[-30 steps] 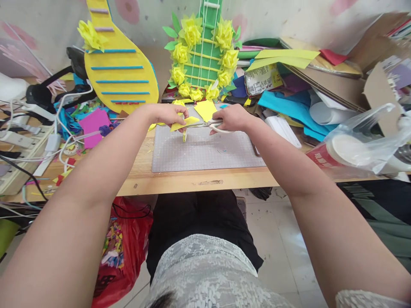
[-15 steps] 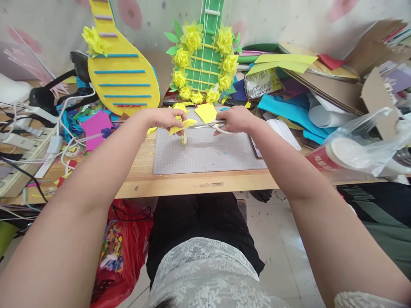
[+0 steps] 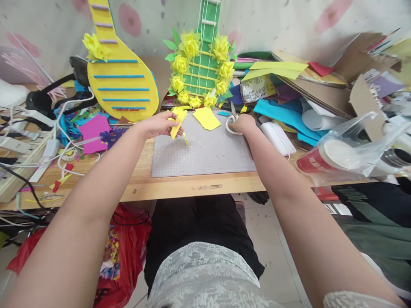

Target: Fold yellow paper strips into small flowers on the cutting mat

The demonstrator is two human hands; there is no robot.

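Note:
Between the fingers of my left hand (image 3: 162, 124) is a piece of yellow paper (image 3: 177, 124), held over the left part of the grey cutting mat (image 3: 205, 158). My right hand (image 3: 244, 124) is at the mat's right edge, closed around the scissors (image 3: 233, 116), whose blades point away from me. A small stack of yellow paper squares (image 3: 207, 118) lies on the mat between the hands. Next to it is a small blue piece (image 3: 224, 113). Behind the mat stands a green paper guitar (image 3: 205, 64) ringed with yellow paper flowers (image 3: 221, 48).
A yellow paper instrument (image 3: 123, 85) leans at the back left. Left lie a blue glue gun (image 3: 111, 136), cables and a power strip (image 3: 24, 158). Right are blue sheets (image 3: 282, 117), cardboard (image 3: 321, 92), white masks (image 3: 278, 137) and a bagged cup (image 3: 334, 154). A red bag (image 3: 131, 239) of scraps hangs below.
My right hand has carried the scissors right, away from the yellow paper, and their blades now point to the back. The paper in my left hand has tilted more upright.

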